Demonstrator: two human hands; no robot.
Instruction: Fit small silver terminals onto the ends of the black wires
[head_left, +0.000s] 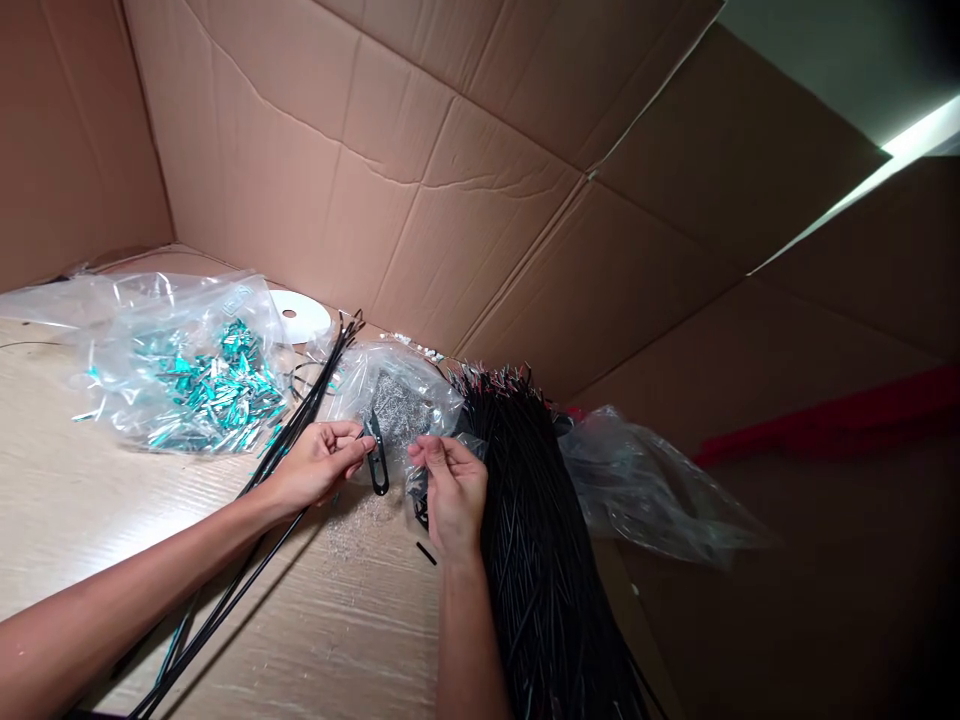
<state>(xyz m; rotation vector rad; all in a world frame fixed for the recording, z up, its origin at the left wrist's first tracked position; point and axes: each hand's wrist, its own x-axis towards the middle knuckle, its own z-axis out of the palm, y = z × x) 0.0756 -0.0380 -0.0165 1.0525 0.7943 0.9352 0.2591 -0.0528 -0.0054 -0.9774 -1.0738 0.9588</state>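
The left hand [319, 462] is pinching a small black snipper [377, 462] between thumb and fingertips, fingers clamped on its upper end, the looped handle hanging down just to the right of the knuckles. The right hand [450, 490] is sitting just right of the snipper, fingertips drawn together on something too thin to make out. Both are hovering over a pale wood-grain surface [90, 500].

Under the left forearm a few long black wires [300, 420] are running from the near left up toward the far middle. Touching the right wrist, a thick bundle of black wires [540, 540] is lying in a glossy, fanned heap with bare tips at its far end. A short black offcut [426, 553] is lying just near of the right hand. Beyond the hands, a crinkled clear bag of grey metal bits [401, 400]. Far left, a clear bag of shiny teal pieces [202, 385], and behind it a flat white roll [300, 315]. Creased brown cardboard walls [465, 180] are enclosing it all.
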